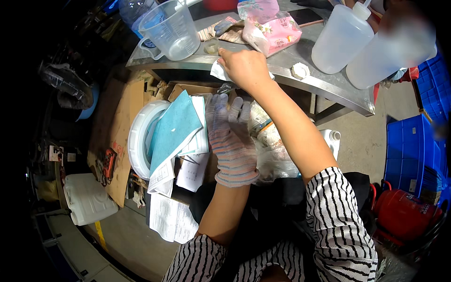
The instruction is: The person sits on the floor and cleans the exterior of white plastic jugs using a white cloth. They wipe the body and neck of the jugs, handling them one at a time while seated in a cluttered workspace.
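My right hand [245, 68] is bare and reaches over the near edge of the metal table. Its fingers are closed on a white tissue [219, 72], which hangs partly over that edge. Just beyond the fingertips sits a small translucent ring [211, 47], perhaps a tape roll. Lower down, in front of the table, my left hand [232, 136] wears a grey-white knitted glove. Its fingers point up, slightly bent and apart, and I see nothing held in them. A bit of dark, shiny plastic [227, 88] shows beside its fingertips.
On the metal table [286, 77] stand a clear measuring jug [171, 33], a pink tissue pack [277, 35], a white cap [300, 71] and a squeeze bottle [340, 40]. Left below is a white bucket [136, 141] with blue sheets [176, 127]. Blue crates [406, 152] and a red extinguisher [404, 214] stand right.
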The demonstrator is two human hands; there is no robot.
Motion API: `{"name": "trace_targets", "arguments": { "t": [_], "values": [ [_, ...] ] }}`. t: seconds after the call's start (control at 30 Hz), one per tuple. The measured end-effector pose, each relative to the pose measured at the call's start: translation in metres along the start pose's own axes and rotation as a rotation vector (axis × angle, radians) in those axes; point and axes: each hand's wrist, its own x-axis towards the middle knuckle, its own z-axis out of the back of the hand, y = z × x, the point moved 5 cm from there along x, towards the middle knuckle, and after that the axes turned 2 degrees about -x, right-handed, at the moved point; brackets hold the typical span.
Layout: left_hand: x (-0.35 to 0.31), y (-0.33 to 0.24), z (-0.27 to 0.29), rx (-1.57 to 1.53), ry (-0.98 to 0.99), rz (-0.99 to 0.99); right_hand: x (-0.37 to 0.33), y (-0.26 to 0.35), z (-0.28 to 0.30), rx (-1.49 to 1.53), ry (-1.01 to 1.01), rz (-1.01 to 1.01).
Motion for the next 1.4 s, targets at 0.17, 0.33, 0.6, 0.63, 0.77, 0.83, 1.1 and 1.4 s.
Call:
{"name": "trace_targets", "arguments": {
  "t": [0.17, 0.33, 0.6, 0.63, 0.77, 0.83, 1.1, 1.4],
  "values": [
    [0.000, 0.002, 0.004, -0.099, -0.003, -0.021, -0.001, -0.004, 0.002, 0.058, -0.015, -0.135],
    [-0.010, -0.008, -0.006, -0.051, 0.046, -0.059, 0.014, -0.003, 0.008, 0.123, 0.083, -0.290],
    [-0.004, -0.008, 0.011, -0.015, 0.128, -0.033, 0.019, -0.004, 0.029, 0.372, -0.109, -0.213],
    [-0.005, -0.007, 0.012, -0.020, 0.114, -0.009, 0.021, -0.009, 0.035, 0.424, -0.158, -0.247],
    [-0.007, -0.017, 0.017, -0.046, 0.122, 0.002, 0.049, -0.006, 0.028, 0.447, -0.145, -0.353],
    [-0.005, -0.011, 0.007, -0.080, 0.032, 0.055, 0.061, -0.020, 0.015, 0.363, -0.094, -0.348],
    [-0.005, -0.017, 0.004, -0.160, -0.027, 0.077, 0.090, -0.025, -0.020, 0.125, 0.380, -0.322],
    [0.005, -0.011, 0.009, -0.143, -0.006, 0.074, 0.082, -0.006, -0.005, -0.053, 0.264, -0.142]
  ]
}}
